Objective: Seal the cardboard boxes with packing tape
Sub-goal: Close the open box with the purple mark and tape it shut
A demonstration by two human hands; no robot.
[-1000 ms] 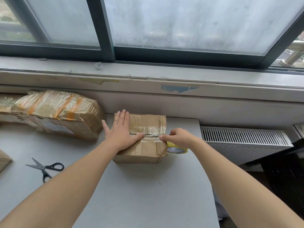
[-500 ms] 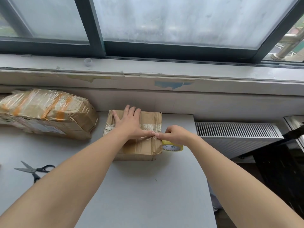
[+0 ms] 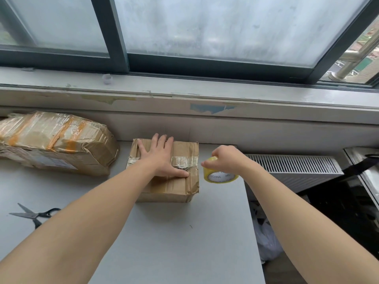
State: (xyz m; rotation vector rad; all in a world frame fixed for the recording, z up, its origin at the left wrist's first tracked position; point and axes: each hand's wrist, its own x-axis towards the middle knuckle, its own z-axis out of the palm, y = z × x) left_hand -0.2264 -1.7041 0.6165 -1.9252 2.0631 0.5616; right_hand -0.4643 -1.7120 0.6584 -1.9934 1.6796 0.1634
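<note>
A small crumpled cardboard box [image 3: 174, 185] stands on the grey table [image 3: 164, 242], with a strip of clear tape [image 3: 184, 160] across its top. My left hand [image 3: 162, 156] lies flat on the box top, fingers spread, thumb pressing near the tape. My right hand [image 3: 223, 160] grips a yellowish roll of packing tape [image 3: 219, 174], held in the air just right of the box and apart from it. A larger box [image 3: 55, 142], wrapped in clear and orange tape, lies to the left against the wall.
Black-handled scissors [image 3: 34, 215] lie open near the table's left edge. The table's right edge drops beside a white radiator [image 3: 291, 167], with a white plastic bag [image 3: 266, 240] on the floor below. The window sill [image 3: 184, 93] runs along the back wall.
My right hand has lifted the tape roll up and away to the right of the box. My left hand stays flat on the box top.
</note>
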